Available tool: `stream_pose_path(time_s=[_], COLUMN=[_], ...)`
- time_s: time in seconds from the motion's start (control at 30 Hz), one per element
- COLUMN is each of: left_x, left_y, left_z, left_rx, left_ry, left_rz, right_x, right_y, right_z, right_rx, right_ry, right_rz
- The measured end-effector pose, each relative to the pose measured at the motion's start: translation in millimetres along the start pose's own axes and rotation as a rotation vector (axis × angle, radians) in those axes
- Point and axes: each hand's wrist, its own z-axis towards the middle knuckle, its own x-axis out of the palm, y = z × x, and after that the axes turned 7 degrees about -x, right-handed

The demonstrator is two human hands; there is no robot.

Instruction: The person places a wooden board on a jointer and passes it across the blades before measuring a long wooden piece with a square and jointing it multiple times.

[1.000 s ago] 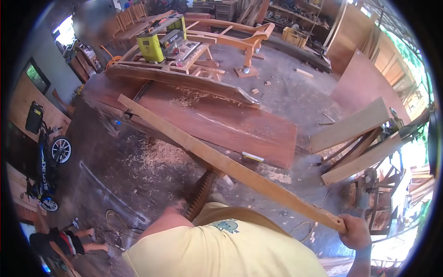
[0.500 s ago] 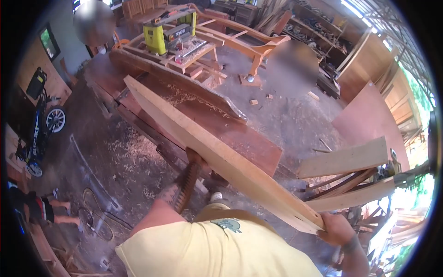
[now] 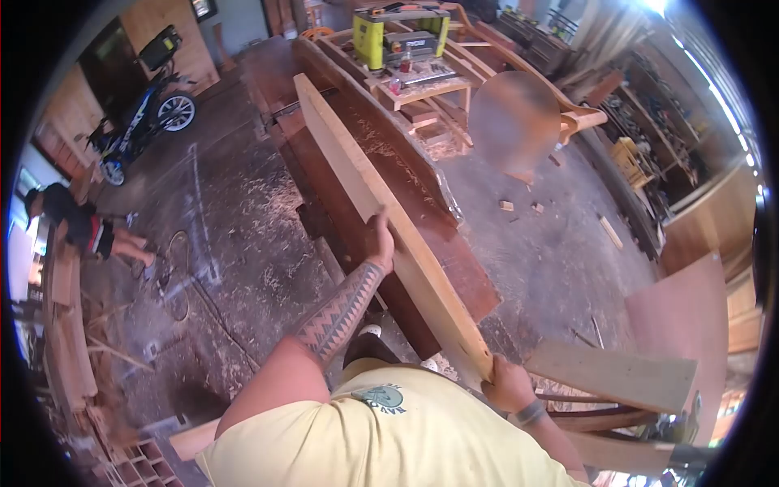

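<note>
A long, thick pale board (image 3: 398, 235) slants across the middle of the head view, over a reddish-brown wooden bench top (image 3: 462, 272). My left hand (image 3: 381, 242) presses against the board's left side around mid-length, its fingers pointing up along the wood. At the board's near end, my right hand (image 3: 509, 385) is wrapped round the end corner. Part of the bench top is hidden under the board. A raised, rough-edged plank (image 3: 389, 134) runs along the bench's far side, with wood shavings beside it.
A green planer (image 3: 403, 40) stands on a small wooden table (image 3: 430, 91) beyond the bench. Loose boards (image 3: 613, 373) lie at the right. Another person (image 3: 77, 223) is at the far left, below a motorbike (image 3: 142, 122). A cable (image 3: 215, 304) crosses the floor.
The camera view has turned. The board now points more steeply away from me. My left hand has moved from under the board's edge to its side, and my right hand still grips the end.
</note>
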Motion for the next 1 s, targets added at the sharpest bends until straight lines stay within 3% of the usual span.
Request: stream_pose_path(time_s=[0.03,0.13,0.23,0.27,0.33,0.4,0.43,0.6,0.7,0.8,0.9,1.0], left_x=[10.3,30.7,43.3,49.3,57.4,64.7,62.5,71.2,69.2,68.9,63.8,55.1], left_y=[5.6,27.8,64.4,76.1,84.9,83.6,91.0,102.0,81.4,72.7,81.1,89.1], left_z=[-19.0,-78.0,-119.0,-137.7,-164.3,-176.1,-169.1,-159.0,-174.8,-194.6,-185.0,-162.9], left_rx=[-0.028,0.149,0.137,0.299,0.123,0.078,0.068,0.187,-0.010,-0.083,-0.093,-0.063], left_ry=[-0.041,0.071,0.009,0.006,-0.042,-0.074,-0.110,-0.237,-0.120,-0.017,0.036,0.032], left_rz=[0.038,0.266,0.244,0.294,0.239,0.247,0.269,0.261,0.297,0.457,0.266,0.350], right_x=[-0.8,3.7,5.6,4.4,-2.3,-5.8,-5.7,5.4,10.2,6.9,3.5,0.1], right_y=[-3.6,-8.7,-15.3,-13.6,-17.1,-15.1,-15.3,-31.1,-31.3,-26.3,-22.7,-21.9], right_z=[5.9,13.6,13.0,11.6,9.8,1.9,-0.1,6.1,12.0,19.8,26.1,34.3], right_rx=[-0.021,-0.074,-0.149,-0.174,-0.201,-0.347,-0.421,-0.413,-0.446,-0.454,-0.426,-0.419], right_ry=[-0.010,-0.031,-0.072,-0.107,-0.065,-0.145,-0.187,-0.116,-0.146,-0.163,-0.124,-0.095], right_rz=[0.001,0.033,0.082,0.115,0.228,0.306,0.344,0.348,0.348,0.351,0.361,0.369])
